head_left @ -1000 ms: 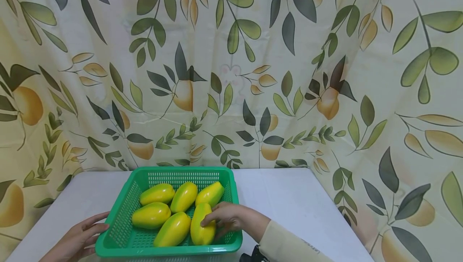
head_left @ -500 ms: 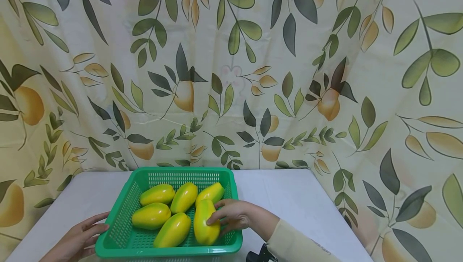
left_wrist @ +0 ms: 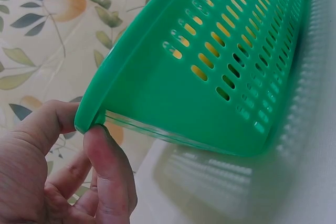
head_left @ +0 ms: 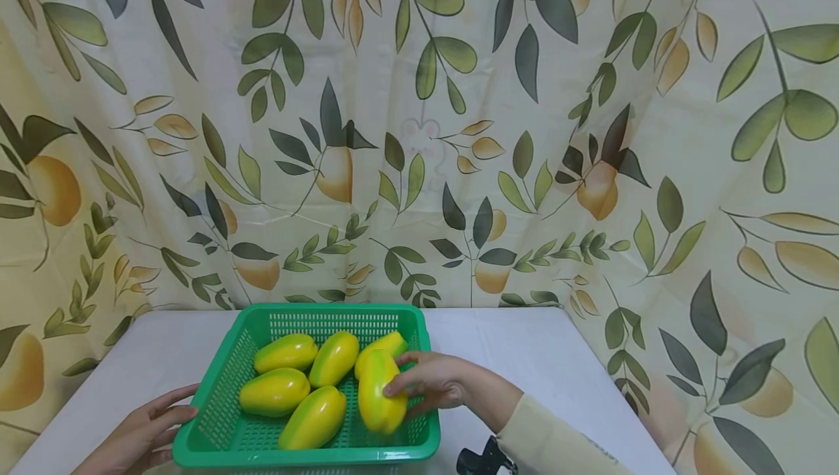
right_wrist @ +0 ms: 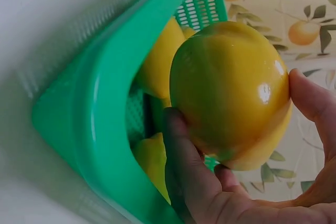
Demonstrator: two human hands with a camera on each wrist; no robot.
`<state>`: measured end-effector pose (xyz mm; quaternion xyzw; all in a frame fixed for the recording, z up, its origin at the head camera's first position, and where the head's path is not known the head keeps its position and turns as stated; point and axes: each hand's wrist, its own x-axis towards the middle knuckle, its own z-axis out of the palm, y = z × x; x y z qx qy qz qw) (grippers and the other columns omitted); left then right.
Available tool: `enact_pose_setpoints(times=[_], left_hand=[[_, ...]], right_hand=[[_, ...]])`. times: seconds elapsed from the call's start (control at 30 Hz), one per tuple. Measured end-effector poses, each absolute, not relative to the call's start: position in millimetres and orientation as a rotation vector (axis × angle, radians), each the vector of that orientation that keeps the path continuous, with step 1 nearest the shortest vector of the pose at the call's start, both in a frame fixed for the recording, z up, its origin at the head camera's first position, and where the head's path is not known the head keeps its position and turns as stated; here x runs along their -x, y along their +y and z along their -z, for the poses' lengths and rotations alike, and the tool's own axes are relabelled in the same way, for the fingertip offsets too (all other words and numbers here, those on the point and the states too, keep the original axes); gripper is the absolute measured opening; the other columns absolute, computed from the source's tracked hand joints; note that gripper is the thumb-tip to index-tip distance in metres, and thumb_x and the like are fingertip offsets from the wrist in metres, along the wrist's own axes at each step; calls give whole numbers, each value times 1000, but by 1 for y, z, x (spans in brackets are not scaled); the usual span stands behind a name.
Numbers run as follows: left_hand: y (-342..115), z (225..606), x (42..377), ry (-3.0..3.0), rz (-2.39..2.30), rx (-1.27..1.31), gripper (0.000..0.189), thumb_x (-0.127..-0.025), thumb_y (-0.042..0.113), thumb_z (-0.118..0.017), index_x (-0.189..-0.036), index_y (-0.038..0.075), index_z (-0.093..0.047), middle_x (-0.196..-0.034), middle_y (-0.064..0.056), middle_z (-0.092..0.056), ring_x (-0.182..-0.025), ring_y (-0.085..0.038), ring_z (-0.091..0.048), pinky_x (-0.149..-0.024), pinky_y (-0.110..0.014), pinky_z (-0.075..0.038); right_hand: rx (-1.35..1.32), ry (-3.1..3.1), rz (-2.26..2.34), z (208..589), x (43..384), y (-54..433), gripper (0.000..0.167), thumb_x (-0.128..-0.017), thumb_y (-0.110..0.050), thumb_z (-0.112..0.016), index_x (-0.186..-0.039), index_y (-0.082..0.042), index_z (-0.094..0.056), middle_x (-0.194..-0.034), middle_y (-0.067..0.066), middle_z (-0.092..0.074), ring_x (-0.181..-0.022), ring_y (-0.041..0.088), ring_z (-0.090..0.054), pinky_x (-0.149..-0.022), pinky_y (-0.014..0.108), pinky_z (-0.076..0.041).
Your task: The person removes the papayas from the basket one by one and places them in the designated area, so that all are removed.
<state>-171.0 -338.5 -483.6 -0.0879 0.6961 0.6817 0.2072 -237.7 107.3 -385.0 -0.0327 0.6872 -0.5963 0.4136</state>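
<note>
A green plastic basket (head_left: 301, 457) with slotted walls stands on the white table and holds several glossy yellow-green papayas (head_left: 274, 390). At its right end my right hand (head_left: 438, 382) grips one papaya (head_left: 382, 396), thumb on one side and fingers on the other. The right wrist view shows this papaya (right_wrist: 231, 93) large and close, its end level with the basket rim (right_wrist: 100, 114). My left hand (head_left: 147, 428) is at the basket's left side. In the left wrist view its thumb and a finger pinch the rim (left_wrist: 113, 72) at a corner.
The white tabletop (head_left: 511, 358) reaches out on both sides of the basket. Behind it hangs a curtain (head_left: 419, 132) printed with leaves and fruit. A small black device (head_left: 486, 458) is below my right sleeve.
My right hand has lifted the papaya slightly and shifted it to the right, so it now covers part of the papaya behind it. The left hand and basket have stayed put.
</note>
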Motion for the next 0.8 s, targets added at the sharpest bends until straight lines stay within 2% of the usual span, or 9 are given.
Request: enact_pose_setpoints(times=[0.37, 0.8], left_hand=[[-339, 484, 171, 1936, -1903, 246, 79, -101, 34, -55, -152, -8, -10, -111, 2, -66, -103, -24, -69, -90, -46, -57], [-341, 485, 170, 1920, -1889, 154, 74, -104, 35, -49, -152, -9, -13, -111, 1, -67, -104, -22, -68, -90, -45, -57]], right_hand=[[65, 1762, 1534, 374, 244, 115, 69, -88, -5, -65, -146, 0, -28, -124, 21, -55, -110, 32, -61, -100, 62, -45], [16, 1890, 1521, 366, 251, 129, 73, -86, -8, -70, -147, -2, -31, -122, 20, -56, -105, 33, -63, -93, 53, -54]])
